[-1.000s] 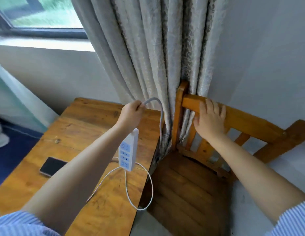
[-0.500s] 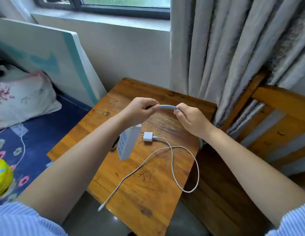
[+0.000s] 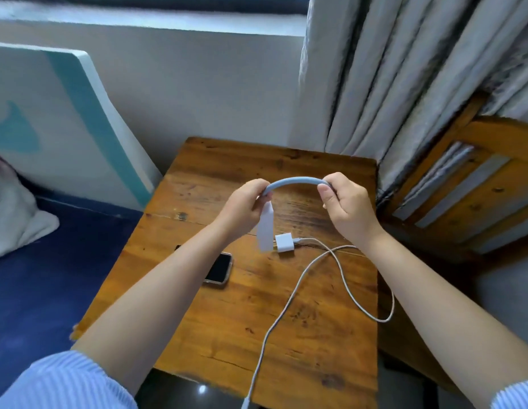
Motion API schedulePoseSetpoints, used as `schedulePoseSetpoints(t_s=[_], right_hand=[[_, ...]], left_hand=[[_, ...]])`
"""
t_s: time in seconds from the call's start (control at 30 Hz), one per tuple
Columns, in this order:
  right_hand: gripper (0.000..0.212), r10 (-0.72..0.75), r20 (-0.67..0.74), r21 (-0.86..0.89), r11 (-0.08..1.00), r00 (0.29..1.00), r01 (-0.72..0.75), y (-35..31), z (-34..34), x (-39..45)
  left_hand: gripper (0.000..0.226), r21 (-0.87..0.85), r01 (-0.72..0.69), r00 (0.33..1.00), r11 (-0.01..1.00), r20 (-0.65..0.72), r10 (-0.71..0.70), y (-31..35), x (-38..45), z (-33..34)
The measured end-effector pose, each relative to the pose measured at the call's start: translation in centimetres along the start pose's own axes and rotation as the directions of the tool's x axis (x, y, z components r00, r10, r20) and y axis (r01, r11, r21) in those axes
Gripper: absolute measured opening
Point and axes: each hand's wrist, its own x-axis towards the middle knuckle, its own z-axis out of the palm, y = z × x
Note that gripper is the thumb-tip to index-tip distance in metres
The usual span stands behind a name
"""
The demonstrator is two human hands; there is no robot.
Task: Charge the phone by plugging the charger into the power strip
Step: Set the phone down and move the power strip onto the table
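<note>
Left hand (image 3: pixel 245 206) closed on the thick grey-blue power-strip cord (image 3: pixel 295 181) where it meets the strip body; right hand (image 3: pixel 343 202) closed on the same cord further along. Cord arches between the two hands, above the tabletop (image 3: pixel 315 349). Power strip (image 3: pixel 266 230) hangs edge-on below the left hand, lower end just beside the charger; sockets not visible from this angle.

Nearest the camera: thin white charging cable (image 3: pixel 289 308) runs from the near tabletop edge, loops out over the right edge, crosses itself and ends at the charger. Phone (image 3: pixel 218 268) lies flat, screen dark, left of the cable, cable not plugged into it as far as I can tell. Charger (image 3: pixel 284 242), small white cube, rests mid-tabletop.

Handling, judged: strip cord is stiff, holds its bend, will push back when released. Strip light, rigid plastic; best steadied by its long sides with sockets facing up. Charger light, smooth; pinch by its flat faces, not by the cable, which is limp and would give no control of the prongs.

Beyond: chair (image 3: pixel 478 184) at right, curtain (image 3: pixel 389 69), wall under window
</note>
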Motion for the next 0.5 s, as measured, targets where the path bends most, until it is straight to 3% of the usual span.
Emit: schedulePoseSetpoints(t_s=[0.1,0.27,0.5], right_hand=[[0.016,0.025,0.035,-0.137,0.99,0.999,-0.02,2.4,0.3,0.9],[0.018,0.149,0.251,-0.411,0.911,0.956,-0.034,8.7,1.6,0.5],[0.023,0.264,0.213,-0.652,0.755,0.941,-0.064,15.1,3.8,0.4]], left_hand=[[0.017,0.112,-0.087,0.996,0.99,0.014,0.086,-1.2,2.6,0.4],[0.036,0.472,-0.242,0.961,0.848,0.239,0.141,-4.2,6.4,3.7],[0.04,0.549,-0.273,0.944,0.79,0.309,0.111,-6.0,11.5,9.9]])
